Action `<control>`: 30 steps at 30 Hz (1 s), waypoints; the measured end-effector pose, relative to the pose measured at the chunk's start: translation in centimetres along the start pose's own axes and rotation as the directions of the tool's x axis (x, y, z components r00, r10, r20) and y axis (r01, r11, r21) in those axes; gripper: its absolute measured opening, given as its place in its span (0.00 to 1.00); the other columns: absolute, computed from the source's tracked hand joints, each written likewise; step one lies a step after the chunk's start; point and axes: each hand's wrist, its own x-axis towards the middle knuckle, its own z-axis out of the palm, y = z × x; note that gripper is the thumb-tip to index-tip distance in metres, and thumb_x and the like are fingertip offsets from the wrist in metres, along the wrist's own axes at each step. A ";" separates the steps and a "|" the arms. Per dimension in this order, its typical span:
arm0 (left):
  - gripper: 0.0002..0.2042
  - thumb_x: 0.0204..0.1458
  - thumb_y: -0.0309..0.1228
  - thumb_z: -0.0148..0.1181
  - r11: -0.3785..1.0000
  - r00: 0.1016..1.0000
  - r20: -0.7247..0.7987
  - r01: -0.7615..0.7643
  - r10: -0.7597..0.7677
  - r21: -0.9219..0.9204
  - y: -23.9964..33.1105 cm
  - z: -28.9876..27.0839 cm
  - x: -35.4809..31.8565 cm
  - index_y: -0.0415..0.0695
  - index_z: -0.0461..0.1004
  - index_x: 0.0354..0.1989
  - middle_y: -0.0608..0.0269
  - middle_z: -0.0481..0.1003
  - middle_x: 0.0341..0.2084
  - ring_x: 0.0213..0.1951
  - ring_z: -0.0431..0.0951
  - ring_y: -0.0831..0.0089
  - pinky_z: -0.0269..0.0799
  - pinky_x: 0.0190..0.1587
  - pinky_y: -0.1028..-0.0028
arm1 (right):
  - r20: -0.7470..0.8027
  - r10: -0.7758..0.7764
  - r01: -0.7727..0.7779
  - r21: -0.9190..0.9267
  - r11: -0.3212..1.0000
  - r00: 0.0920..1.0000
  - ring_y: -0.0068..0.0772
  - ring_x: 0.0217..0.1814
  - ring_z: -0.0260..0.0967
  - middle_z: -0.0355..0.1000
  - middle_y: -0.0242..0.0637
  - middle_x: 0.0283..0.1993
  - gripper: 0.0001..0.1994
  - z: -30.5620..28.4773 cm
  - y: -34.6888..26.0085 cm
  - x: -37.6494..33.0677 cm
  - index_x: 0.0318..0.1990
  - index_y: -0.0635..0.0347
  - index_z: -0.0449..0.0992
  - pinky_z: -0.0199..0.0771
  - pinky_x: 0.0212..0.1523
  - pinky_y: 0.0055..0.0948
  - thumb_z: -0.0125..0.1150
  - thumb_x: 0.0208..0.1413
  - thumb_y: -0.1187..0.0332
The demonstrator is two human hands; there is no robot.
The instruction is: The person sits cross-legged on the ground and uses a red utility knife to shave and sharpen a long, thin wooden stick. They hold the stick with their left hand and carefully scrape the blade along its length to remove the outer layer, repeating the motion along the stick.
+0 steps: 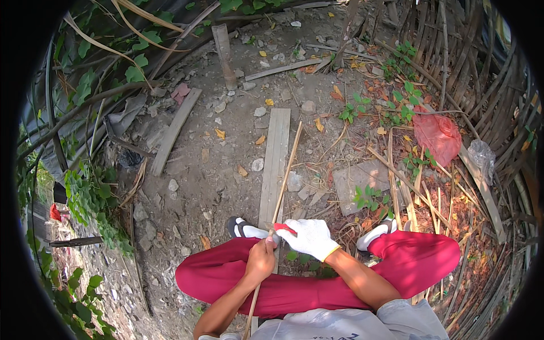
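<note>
A long, thin bamboo-like stick (288, 173) runs from the ground in front of me, up through my hands and back past my left side. My bare left hand (261, 258) is closed around it, thumb on top. My right hand (309, 237), in a white glove, grips a small red-handled tool (285, 229), which looks like a knife. Its short working end meets the stick just beyond my left thumb; the blade itself is too small to make out clearly. Beneath the stick a wooden plank (273, 153) lies on the dirt, running away from me.
A second board (176, 133) lies to the left, and a short post (224, 59) stands farther back. Split strips (439, 209), a flat slab (360, 184) and a red plastic bag (436, 135) are to the right. A stick fence (473, 73) curves along that side; vines (90, 195) grow left.
</note>
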 end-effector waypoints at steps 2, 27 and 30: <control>0.24 0.72 0.40 0.39 1.000 1.000 0.013 0.016 -0.016 0.005 -0.1 0.2 0.2 0.31 0.76 0.35 0.33 0.77 0.29 0.37 0.78 0.34 0.72 0.42 0.48 | 0.028 0.012 -0.012 0.012 1.000 1.000 0.47 0.29 0.80 0.81 0.42 0.32 0.20 0.0 0.1 0.2 0.40 0.53 0.82 0.78 0.29 0.44 0.58 0.61 0.46; 0.23 0.72 0.41 0.39 0.978 0.988 0.126 0.062 -0.088 0.198 1.7 0.1 -0.3 0.32 0.74 0.37 0.31 0.76 0.28 0.38 0.76 0.30 0.69 0.41 0.43 | -0.041 0.270 -0.269 0.031 0.963 0.962 0.53 0.38 0.81 0.81 0.47 0.32 0.25 0.5 3.9 1.3 0.44 0.47 0.83 0.79 0.40 0.49 0.51 0.63 0.38; 0.22 0.72 0.40 0.40 0.972 0.981 0.175 0.045 -0.087 0.229 1.2 0.7 -2.2 0.33 0.72 0.35 0.31 0.75 0.27 0.38 0.76 0.29 0.68 0.40 0.42 | 0.068 0.439 -0.442 0.029 0.897 0.896 0.56 0.40 0.80 0.82 0.44 0.36 0.26 -0.4 6.6 2.2 0.44 0.43 0.84 0.79 0.43 0.49 0.47 0.63 0.36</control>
